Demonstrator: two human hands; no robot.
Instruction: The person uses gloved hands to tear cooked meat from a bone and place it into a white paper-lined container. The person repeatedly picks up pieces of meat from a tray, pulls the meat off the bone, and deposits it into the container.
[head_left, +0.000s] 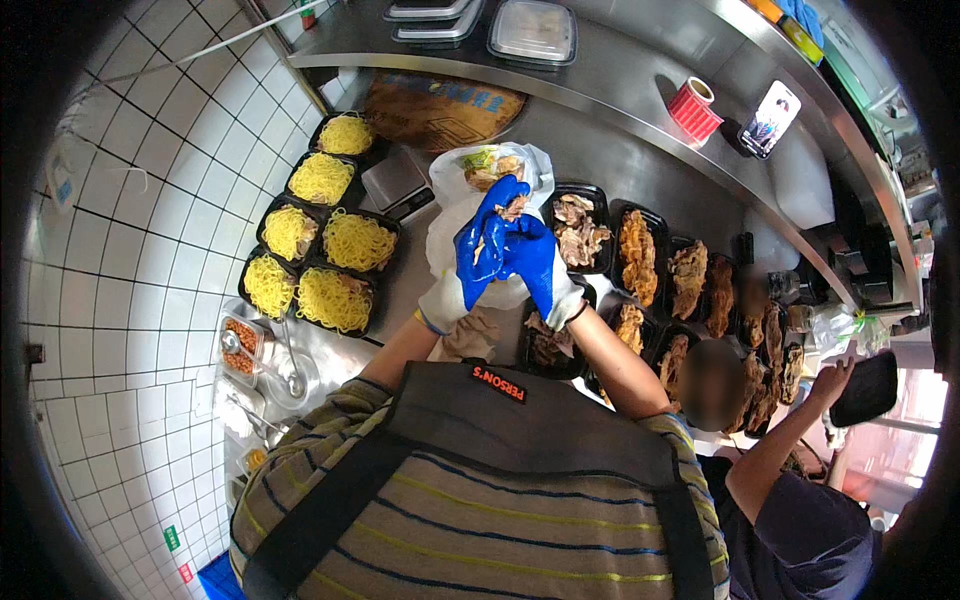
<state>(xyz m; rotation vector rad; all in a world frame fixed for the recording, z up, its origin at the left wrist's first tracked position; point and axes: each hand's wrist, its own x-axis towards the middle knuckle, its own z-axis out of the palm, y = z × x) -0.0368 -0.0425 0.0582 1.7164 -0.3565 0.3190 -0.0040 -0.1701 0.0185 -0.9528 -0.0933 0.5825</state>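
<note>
My left hand (478, 259) and my right hand (538, 262), in blue-coated work gloves with white cuffs, are close together at the middle of the counter. Between their fingers is a small piece of cooked meat (514, 208), and scraps cling to the left glove. Under and beyond them lies a white plastic bag (444, 247), open at the top on more meat (491, 166) and something green. Just right of my right hand sits a black tray (579, 232) of torn meat. Another meat tray (551, 341) is partly hidden by my right wrist.
Several black trays of yellow noodles (358, 240) stand left, near a kitchen scale (397, 184) and peanuts (240, 345). Trays of browned meat (637, 259) fill the right. A shelf (600, 97) overhangs the back. At right, another person's hand (831, 379) holds a black tray (866, 390).
</note>
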